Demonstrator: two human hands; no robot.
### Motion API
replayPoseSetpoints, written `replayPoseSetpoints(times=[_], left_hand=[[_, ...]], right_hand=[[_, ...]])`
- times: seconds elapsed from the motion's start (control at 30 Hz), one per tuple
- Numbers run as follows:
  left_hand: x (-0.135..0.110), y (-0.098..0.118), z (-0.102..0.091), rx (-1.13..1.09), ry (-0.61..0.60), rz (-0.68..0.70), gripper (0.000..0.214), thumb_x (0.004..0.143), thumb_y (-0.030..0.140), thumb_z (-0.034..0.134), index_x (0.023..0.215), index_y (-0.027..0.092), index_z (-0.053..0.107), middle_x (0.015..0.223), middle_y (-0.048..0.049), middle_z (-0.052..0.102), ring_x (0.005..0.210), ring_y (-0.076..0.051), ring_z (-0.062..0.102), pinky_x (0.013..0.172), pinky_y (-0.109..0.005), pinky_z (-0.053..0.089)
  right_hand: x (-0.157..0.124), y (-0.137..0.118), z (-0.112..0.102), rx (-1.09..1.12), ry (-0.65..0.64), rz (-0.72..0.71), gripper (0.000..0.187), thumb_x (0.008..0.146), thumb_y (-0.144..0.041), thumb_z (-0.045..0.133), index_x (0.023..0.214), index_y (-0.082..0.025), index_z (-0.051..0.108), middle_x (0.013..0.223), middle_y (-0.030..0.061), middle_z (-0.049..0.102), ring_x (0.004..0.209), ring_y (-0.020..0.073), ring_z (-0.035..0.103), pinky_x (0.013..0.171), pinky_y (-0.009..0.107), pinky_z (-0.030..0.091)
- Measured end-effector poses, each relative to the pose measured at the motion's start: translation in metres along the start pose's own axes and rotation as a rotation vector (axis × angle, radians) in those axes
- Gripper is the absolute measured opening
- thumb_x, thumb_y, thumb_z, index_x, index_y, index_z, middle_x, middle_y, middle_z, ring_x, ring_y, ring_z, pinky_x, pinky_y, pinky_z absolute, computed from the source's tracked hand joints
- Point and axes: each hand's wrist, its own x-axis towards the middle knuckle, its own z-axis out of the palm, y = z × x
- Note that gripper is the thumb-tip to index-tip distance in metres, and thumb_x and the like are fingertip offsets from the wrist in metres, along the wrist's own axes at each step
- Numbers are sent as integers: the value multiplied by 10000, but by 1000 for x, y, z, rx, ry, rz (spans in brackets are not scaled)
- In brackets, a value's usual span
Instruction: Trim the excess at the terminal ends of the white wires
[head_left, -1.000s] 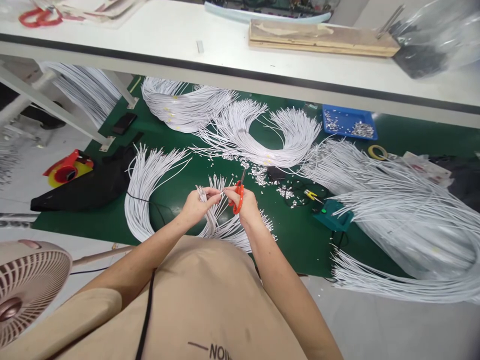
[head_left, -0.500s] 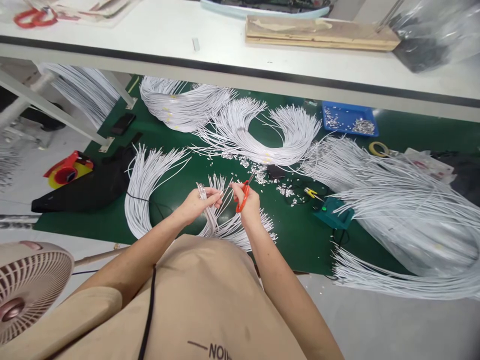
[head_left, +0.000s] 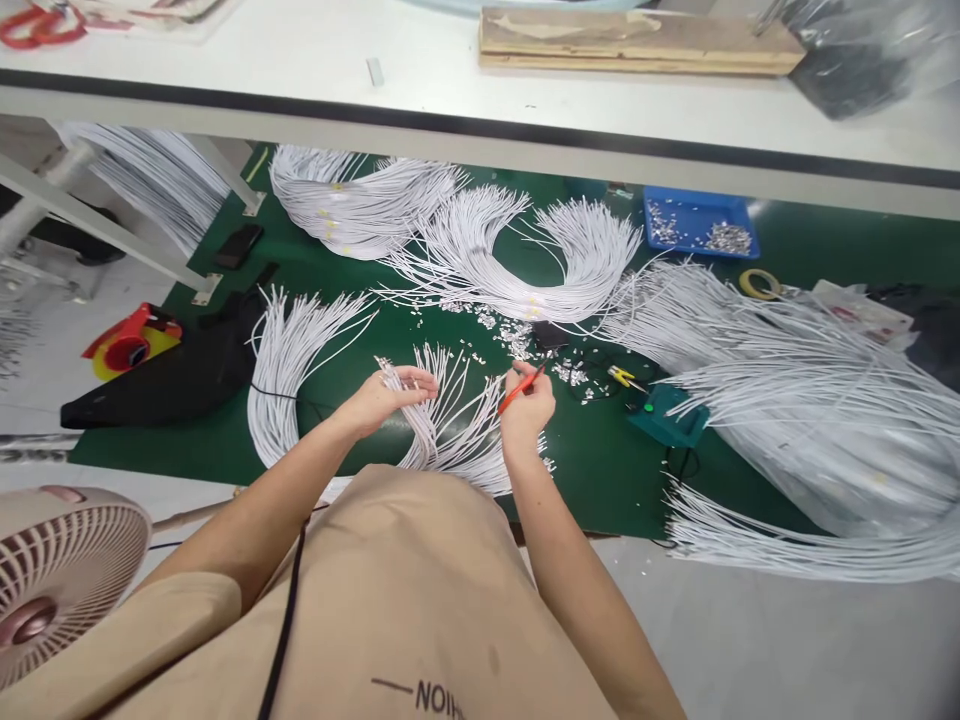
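Note:
My left hand (head_left: 391, 397) is closed around a bunch of white wires (head_left: 421, 425), their ends sticking up past the fingers. In my right hand (head_left: 527, 412) lie small scissors with orange-red handles (head_left: 519, 392); the fingers partly cover them. The right fingertips are at the near edge of a scattered heap of small metal terminals (head_left: 516, 338). Whether they pinch a terminal is too small to tell. More loose wires (head_left: 476, 440) fan out between the two hands on the green mat (head_left: 592, 480).
Bundles of white wires (head_left: 517, 285) lie behind and on both sides. A blue tray (head_left: 701, 222) holds terminals at the back right. A teal device (head_left: 670, 416), yellow-handled pliers (head_left: 624, 377) and a tape roll (head_left: 759, 284) sit rightward. A white shelf (head_left: 420, 95) crosses above; a fan (head_left: 67, 580) stands left.
My right hand has moved right, away from my left hand, toward the metal terminals, with the scissors still in it. My left hand keeps the wires and has shifted slightly left.

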Motion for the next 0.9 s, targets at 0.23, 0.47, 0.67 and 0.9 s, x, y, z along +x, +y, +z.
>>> replayPoseSetpoints(times=[0.23,0.47,0.67,0.9], left_hand=[[3,0,7,143,31,70,456,593,274,742,1011,158,603,913,-65,651,833,-190,609,744,-314,449],[0,-5,12,38,83,89,447,610,259,735,1005,146,558,764,-19,633,705,-153,613,691,-281,437],[-7,-4,19,-18,117,99,411,640,293,716,974,157,520,748,-16,647,682,-164,637,674,-279,430],[-6,-1,20,16,143,97,381,649,279,703,956,157,512,687,-4,637,673,-169,640,643,-271,417]], right_hand=[[-21,-17,25,-65,-539,-304,171,764,-292,515,789,-183,644,774,10,593,682,115,532,628,219,406],[-19,-14,40,-70,-615,45,162,673,-345,599,670,-186,630,615,-19,582,568,110,505,543,220,384],[-15,-13,37,254,-753,274,277,623,-402,657,701,-136,645,562,-14,566,501,83,464,534,221,389],[-5,1,24,-297,-761,-32,295,719,-444,567,744,-163,650,691,13,607,630,117,517,588,225,370]])
